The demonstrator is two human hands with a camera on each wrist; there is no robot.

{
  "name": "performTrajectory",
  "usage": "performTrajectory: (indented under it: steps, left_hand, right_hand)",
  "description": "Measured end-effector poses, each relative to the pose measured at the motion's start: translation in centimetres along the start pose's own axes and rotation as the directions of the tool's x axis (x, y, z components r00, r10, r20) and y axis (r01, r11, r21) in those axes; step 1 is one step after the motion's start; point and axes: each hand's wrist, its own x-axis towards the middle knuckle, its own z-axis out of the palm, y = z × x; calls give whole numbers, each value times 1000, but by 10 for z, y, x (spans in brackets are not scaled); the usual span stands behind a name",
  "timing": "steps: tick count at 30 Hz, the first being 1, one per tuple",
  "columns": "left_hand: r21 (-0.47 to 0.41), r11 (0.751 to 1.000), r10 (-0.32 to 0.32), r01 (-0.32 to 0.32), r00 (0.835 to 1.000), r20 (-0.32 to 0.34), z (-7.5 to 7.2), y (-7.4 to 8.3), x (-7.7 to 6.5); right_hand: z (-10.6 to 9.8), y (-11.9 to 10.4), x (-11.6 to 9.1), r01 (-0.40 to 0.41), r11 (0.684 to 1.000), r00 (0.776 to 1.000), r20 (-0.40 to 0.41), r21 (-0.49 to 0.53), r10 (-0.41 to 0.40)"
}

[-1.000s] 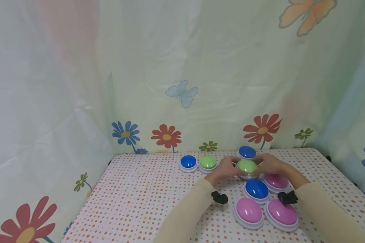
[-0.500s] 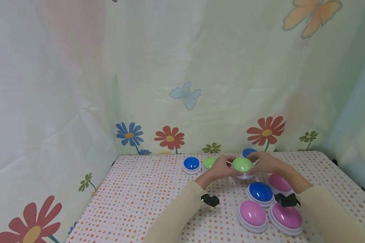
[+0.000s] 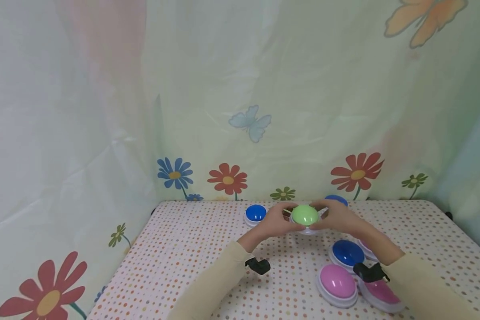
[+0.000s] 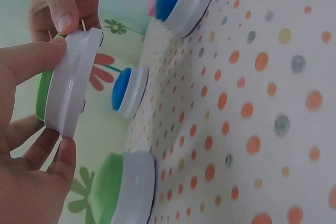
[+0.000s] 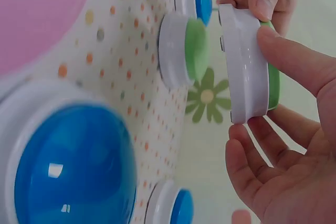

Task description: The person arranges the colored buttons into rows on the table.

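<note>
Both hands hold a green dome push button (image 3: pixel 305 215) with a white base, raised above the dotted table. My left hand (image 3: pixel 277 221) grips its left side and my right hand (image 3: pixel 337 217) its right, thumbs near the front. In the left wrist view the white base (image 4: pixel 71 85) hangs clear of the tabletop, tilted in that picture. A second green button (image 5: pixel 197 51) stands on the table in the right wrist view; in the head view my left hand hides it. Beside it sits a blue button (image 3: pixel 256 213). Another blue button (image 3: pixel 337 201) is partly behind my right hand.
Nearer on the right of the dotted table (image 3: pixel 192 249) are a blue button (image 3: pixel 348 253), a pink button (image 3: pixel 338 281) and another pink button (image 3: pixel 381 293), with one more pink button (image 3: pixel 367 249) mostly behind my right forearm. A flowered cloth (image 3: pixel 200 111) hangs behind.
Both hands have lifted the green button off the table and carried it to the left. My left hand now covers the other green button in the head view.
</note>
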Motion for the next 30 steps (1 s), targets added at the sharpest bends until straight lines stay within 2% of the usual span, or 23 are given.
performTrajectory:
  steps: [8,15,20,30]
  left_hand:
    - [47,999,-14,15,1000,-18,-27,-9,-16]
    - [69,997,-36,40,997,-61,-46,-22,-35]
    - [55,997,-48,54,995,-90,-59,-32,-47]
    - [52,993,-99,108,982,-163,-88,-40,-62]
  right_hand:
    - [20,-13,23,14,998,1000,11,66,-14]
    - [43,-24,42,87,992,996,15,89,-89]
    - [57,-34,52,99,987,995,18,124,-102]
    - [76,-55,76,124,982,992,14,144,-127]
